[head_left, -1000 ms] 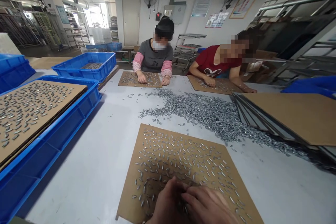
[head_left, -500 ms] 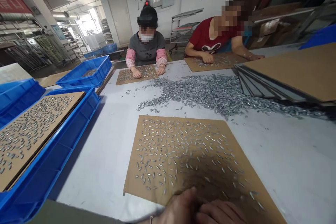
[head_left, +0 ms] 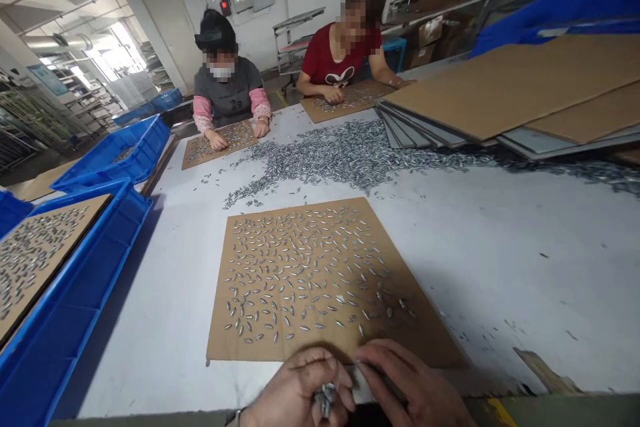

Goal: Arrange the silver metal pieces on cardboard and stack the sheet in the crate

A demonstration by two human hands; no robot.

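Glinting in the curled left hand: spindle-shaped metallic pieces.

Small silvery spindle-shaped pieces in loose scatter across a flat brown cardboard sheet.

White table — near cardboard sheet as reference: loose metal pieces heaped just beyond it, two smaller-looking sheets farther beyond, stacked sheets beyond to its right, blue tray left of it.
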